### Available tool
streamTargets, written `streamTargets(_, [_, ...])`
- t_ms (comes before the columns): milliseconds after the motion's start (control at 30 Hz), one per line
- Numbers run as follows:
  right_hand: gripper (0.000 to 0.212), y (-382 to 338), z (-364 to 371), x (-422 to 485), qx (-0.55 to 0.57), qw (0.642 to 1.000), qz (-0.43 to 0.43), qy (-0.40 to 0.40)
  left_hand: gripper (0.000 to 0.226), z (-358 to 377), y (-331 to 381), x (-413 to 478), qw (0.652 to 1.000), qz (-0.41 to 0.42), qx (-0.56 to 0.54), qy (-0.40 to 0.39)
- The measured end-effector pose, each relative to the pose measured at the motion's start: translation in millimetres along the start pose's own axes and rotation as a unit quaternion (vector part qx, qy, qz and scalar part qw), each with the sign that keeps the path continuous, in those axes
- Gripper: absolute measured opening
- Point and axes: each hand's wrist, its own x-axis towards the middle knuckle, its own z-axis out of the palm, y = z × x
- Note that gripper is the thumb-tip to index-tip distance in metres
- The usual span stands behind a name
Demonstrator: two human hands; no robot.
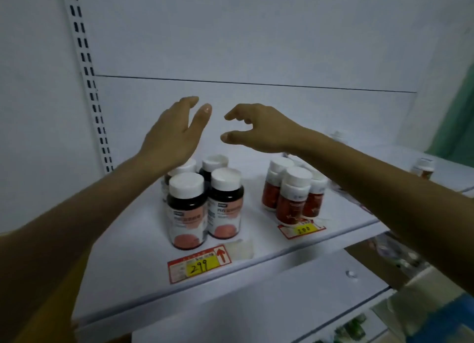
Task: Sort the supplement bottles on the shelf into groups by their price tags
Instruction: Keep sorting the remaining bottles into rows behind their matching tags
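On white shelf (123, 265): bottles (187, 209), 299 tag (200, 264).

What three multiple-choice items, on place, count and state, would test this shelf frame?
1. Where does the 299 price tag lie?
A. in front of the dark bottles
B. on a bottle cap
C. on the back wall

2. How many white caps show in the dark-bottle group?
A. two
B. four
C. seven

3. What do the left hand and right hand hold?
A. left, a dark bottle
B. right, the price tag
C. nothing

Key:
1 A, the tag lies flat on the shelf just before that group.
2 B, four caps form one cluster.
3 C, both hands hover above the bottles, fingers empty.
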Motion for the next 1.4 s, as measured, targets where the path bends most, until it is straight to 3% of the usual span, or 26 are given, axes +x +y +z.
streamTargets(267, [0.051,109,-88,-174,-0.035,0.994,0.091,0.045,0.062,81,161,-40,0.978,0.143,0.091,-0.117])
streamTargets(433, [0.057,162,-110,-266,-0.033,0.987,0.157,0.023,0.066,132,228,-81,0.965,0.176,0.114,-0.159])
streamTargets(600, [0.059,190,-117,-306,-0.010,0.986,0.167,0.007,0.070,168,258,-97,0.953,0.178,0.141,-0.200])
streamTargets(867, [0.060,238,-105,-269,0.000,0.993,0.120,0.008,0.070,209,254,-56,0.948,0.120,0.197,-0.218])
streamTargets(1133, [0.053,294,-128,-189,-0.049,0.996,0.071,0.020,0.061,268,250,52,0.963,0.046,0.153,-0.216])
streamTargets(1400, [0.059,367,-117,-115,-0.067,0.995,0.071,0.004,0.072,331,239,91,0.951,0.059,0.188,-0.238])
